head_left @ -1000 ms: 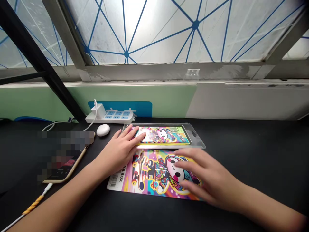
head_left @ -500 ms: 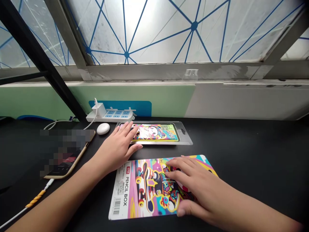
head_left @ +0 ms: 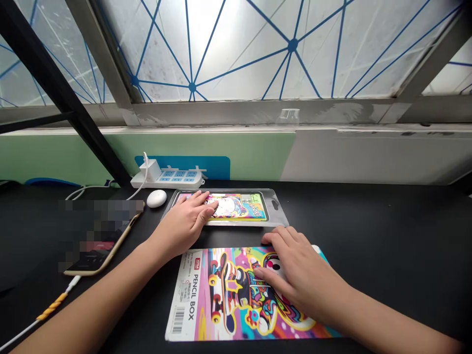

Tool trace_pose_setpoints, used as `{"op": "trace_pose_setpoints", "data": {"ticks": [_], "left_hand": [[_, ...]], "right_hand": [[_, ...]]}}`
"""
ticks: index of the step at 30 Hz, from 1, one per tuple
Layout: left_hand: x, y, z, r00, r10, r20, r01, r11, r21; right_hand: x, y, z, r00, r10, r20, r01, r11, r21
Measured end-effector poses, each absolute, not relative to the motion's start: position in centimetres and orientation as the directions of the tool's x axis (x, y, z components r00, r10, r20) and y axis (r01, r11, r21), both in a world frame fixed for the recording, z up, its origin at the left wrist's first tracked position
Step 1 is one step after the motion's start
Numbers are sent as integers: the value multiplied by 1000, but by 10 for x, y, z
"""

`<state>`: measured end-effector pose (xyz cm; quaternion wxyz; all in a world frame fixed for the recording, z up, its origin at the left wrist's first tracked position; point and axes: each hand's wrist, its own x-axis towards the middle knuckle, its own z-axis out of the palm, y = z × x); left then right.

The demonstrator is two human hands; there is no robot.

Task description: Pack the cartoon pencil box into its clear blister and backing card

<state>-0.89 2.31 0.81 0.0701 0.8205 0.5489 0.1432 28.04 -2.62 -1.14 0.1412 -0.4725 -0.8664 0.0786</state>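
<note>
A printed cardboard sheet (head_left: 217, 300), marked PENCIL BOX with a skateboard picture and a barcode, lies flat on the black table. Behind it rests a clear plastic blister pack (head_left: 278, 212), holding a colourful pencil box (head_left: 252, 210). My left hand (head_left: 182, 223) lies on the left part of the pack, fingers stretched out and covering some of the pencil box. Over the right half of the sheet is my right hand (head_left: 302, 268), fingers apart, its fingertips near the pack's front edge. Whether those fingertips touch the pack I cannot tell.
On the left lies a phone (head_left: 99, 250) with a plugged-in charging cable (head_left: 53, 307). A white oval case (head_left: 157, 198) sits beside the pack. Behind stands a power strip (head_left: 173, 178) with a charger in it. A black slanted bar (head_left: 70, 98) crosses the upper left.
My right hand has shifted forward on the sheet, toward the pack, uncovering more of the printed figure. The pack has turned slightly, and my left hand has moved a little left over it.
</note>
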Motion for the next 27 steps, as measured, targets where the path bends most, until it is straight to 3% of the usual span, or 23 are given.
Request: {"op": "trace_pose_setpoints", "data": {"ticks": [6, 10, 12, 16, 20, 23, 27], "left_hand": [[-5, 23, 1, 393, 899, 192, 887, -426, 180], [-7, 23, 4, 419, 889, 181, 868, -452, 208], [-8, 21, 7, 442, 869, 224, 831, -491, 262], [-8, 14, 13, 460, 826, 327, 770, -554, 317], [-7, 6, 19, 486, 831, 270, 782, -552, 290], [-8, 2, 21, 486, 845, 222, 793, -533, 294], [-7, 0, 21, 463, 865, 194, 814, -501, 294]], "right_hand": [[279, -35, -9, -545, 808, 222, 767, 588, -258], [292, -29, 5, -508, 824, 252, 756, 566, -330], [308, -14, 15, -445, 878, 176, 792, 478, -380], [352, 29, 22, -338, 928, -160, 866, 240, -440], [383, 56, 19, -272, 915, -298, 891, 123, -436], [381, 53, 21, -261, 931, -256, 887, 127, -443], [355, 36, 20, -271, 958, -97, 838, 185, -513]]}}
